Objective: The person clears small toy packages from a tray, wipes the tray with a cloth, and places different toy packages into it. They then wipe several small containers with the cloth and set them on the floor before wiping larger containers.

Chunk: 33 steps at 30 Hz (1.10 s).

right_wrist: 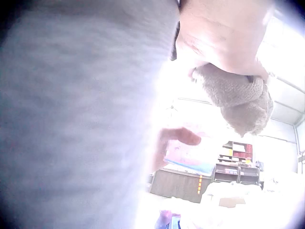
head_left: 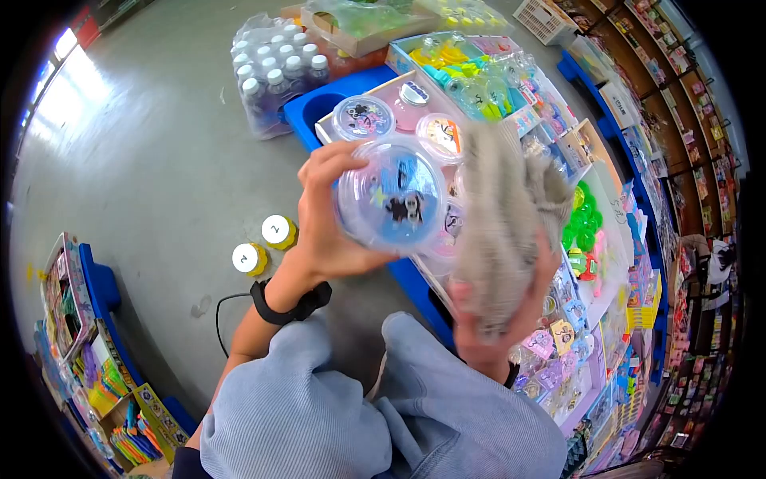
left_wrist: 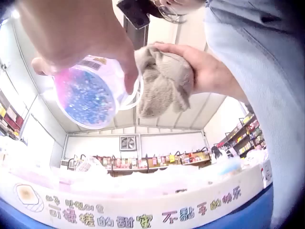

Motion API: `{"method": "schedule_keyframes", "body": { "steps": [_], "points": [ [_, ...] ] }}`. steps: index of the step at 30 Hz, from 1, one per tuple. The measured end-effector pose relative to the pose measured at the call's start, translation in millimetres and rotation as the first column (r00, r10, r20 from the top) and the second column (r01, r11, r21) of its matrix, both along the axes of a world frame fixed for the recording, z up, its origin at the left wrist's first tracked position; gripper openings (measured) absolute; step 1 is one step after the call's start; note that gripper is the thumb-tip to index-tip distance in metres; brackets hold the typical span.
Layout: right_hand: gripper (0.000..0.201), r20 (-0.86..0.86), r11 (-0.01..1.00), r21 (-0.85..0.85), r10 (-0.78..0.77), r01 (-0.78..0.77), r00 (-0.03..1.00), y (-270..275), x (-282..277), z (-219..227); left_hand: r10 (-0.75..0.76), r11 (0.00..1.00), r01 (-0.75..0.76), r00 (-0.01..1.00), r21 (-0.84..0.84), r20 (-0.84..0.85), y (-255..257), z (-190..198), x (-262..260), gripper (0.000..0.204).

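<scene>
My left hand point(head_left: 317, 215) grips a round clear plastic tub point(head_left: 391, 195) by its side, thumb and fingers spread around the rim. Dark cartoon figures mark its lid, and blue and pink glittery filling shows through the wall in the left wrist view. My right hand point(head_left: 488, 339) holds a bunched grey-beige cloth point(head_left: 503, 215), blurred in the head view, just right of the tub. In the right wrist view the fingers wrap over the folded cloth point(right_wrist: 238, 100). Similar round tubs point(head_left: 364, 117) sit in a box under and behind the held one.
A blue stand point(head_left: 299, 116) carries boxes of small toys, with green pieces point(head_left: 585, 219) at the right. Shrink-wrapped bottles point(head_left: 275, 68) stand at its far end. Two yellow jars with white lids point(head_left: 278, 231) are on the floor, left. Another toy display point(head_left: 100, 319) is at lower left.
</scene>
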State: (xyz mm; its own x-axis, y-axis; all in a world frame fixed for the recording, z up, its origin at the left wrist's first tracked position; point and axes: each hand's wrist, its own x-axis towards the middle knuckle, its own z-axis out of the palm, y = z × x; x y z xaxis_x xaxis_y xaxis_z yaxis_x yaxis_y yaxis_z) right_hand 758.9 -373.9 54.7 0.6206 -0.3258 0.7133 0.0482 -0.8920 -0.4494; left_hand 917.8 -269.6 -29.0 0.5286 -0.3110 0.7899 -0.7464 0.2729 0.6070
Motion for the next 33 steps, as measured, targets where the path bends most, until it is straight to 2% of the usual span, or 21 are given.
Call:
{"method": "schedule_keyframes", "body": {
  "steps": [1, 2, 4, 7, 9, 10, 11, 13, 14, 15, 16, 17, 19, 21, 23, 24, 25, 27, 29, 32, 33],
  "points": [
    [0.047, -0.136, 0.923, -0.383, -0.020, -0.034, 0.991, 2, 5, 8, -0.114, 0.993, 0.114, 0.993, -0.029, 0.004, 6, 5, -4, 0.089],
    [0.047, -0.139, 0.925, -0.379, -0.016, -0.038, 0.990, 5, 13, 9, -0.109, 0.987, 0.119, 0.990, -0.106, 0.091, 5, 10, -11, 0.089],
    [0.039, -0.344, 0.925, -0.281, 0.152, -0.256, 0.927, 16, 27, 10, -0.073, 0.993, 0.080, 0.993, -0.084, 0.092, 14, 9, -9, 0.089],
    [0.038, -0.389, 0.890, -0.219, 0.297, -0.400, 0.872, 32, 18, -11, -0.026, 0.999, 0.028, 0.996, -0.019, 0.081, 33, 6, -6, 0.089],
    [0.037, -0.409, 0.895, -0.160, 0.324, -0.417, 0.853, 17, 30, -9, -0.049, 0.995, 0.046, 0.998, 0.084, 0.029, 41, 2, -12, 0.090],
    [0.038, -0.389, 0.920, -0.197, 0.245, -0.339, 0.888, 6, 40, -13, 0.041, 0.994, -0.051, 0.993, 0.092, 0.107, 37, 3, -18, 0.091],
    [0.040, -0.359, 0.938, -0.235, 0.158, -0.253, 0.920, -2, 46, -17, 0.034, 0.994, -0.045, 0.994, 0.102, 0.100, 36, 3, -22, 0.091],
    [0.043, -0.358, 0.936, -0.231, 0.170, -0.264, 0.918, 1, 40, -24, -0.109, 0.994, 0.106, 0.988, -0.029, -0.107, 36, 0, -26, 0.090],
    [0.044, -0.374, 0.915, -0.193, 0.265, -0.354, 0.889, 11, 29, -26, -0.066, 0.998, 0.066, 0.998, 0.002, -0.005, 37, -8, -20, 0.094],
    [0.045, -0.391, 0.882, -0.150, 0.362, -0.446, 0.846, 20, 20, -28, -0.060, 0.998, 0.060, 0.998, -0.001, -0.010, 41, -6, -19, 0.094],
    [0.044, -0.433, 0.863, -0.134, 0.391, -0.487, 0.812, 30, 16, -23, -0.035, 0.996, 0.030, 0.997, 0.081, 0.069, 46, 0, -18, 0.097],
    [0.044, -0.441, 0.865, -0.121, 0.392, -0.486, 0.808, 28, 20, -24, -0.024, 0.987, 0.001, 0.989, 0.163, 0.145, 50, 2, -20, 0.101],
    [0.044, -0.426, 0.913, -0.200, 0.246, -0.356, 0.870, 13, 38, -25, -0.037, 0.977, -0.001, 0.984, 0.213, 0.174, 49, -6, -22, 0.105],
    [0.044, -0.459, 0.931, -0.201, 0.187, -0.306, 0.869, 1, 40, -27, -0.125, 0.992, 0.126, 0.990, 0.006, -0.070, 44, -8, -26, 0.104],
    [0.045, -0.440, 0.945, -0.148, 0.202, -0.293, 0.875, 4, 26, -40, -0.065, 0.998, 0.063, 0.993, -0.021, -0.096, 47, -8, -25, 0.096],
    [0.047, -0.428, 0.919, -0.081, 0.317, -0.385, 0.847, 11, 17, -40, -0.022, 0.998, 0.020, 0.999, 0.061, 0.034, 53, -6, -20, 0.091],
    [0.047, -0.437, 0.918, -0.067, 0.326, -0.391, 0.838, 18, 17, -35, 0.005, 0.989, -0.028, 0.987, 0.142, 0.160, 57, -7, -20, 0.086],
    [0.048, -0.465, 0.850, -0.067, 0.437, -0.523, 0.770, 31, 15, -26, -0.069, 0.995, 0.061, 0.992, 0.076, 0.103, 51, -13, -27, 0.077],
    [0.044, -0.436, 0.926, -0.171, 0.234, -0.336, 0.869, 11, 28, -41, 0.019, 1.000, -0.017, 0.978, -0.011, 0.208, 47, -17, -25, 0.077],
    [0.041, -0.404, 0.957, -0.154, 0.165, -0.245, 0.900, 5, 27, -54, 0.031, 0.999, -0.038, 0.985, 0.036, 0.171, 51, -15, -31, 0.075],
    [0.040, -0.337, 0.882, -0.218, 0.334, -0.418, 0.880, 16, 17, -57, 0.044, 0.997, -0.054, 0.988, 0.062, 0.151, 53, -15, -31, 0.075]
  ]
}}
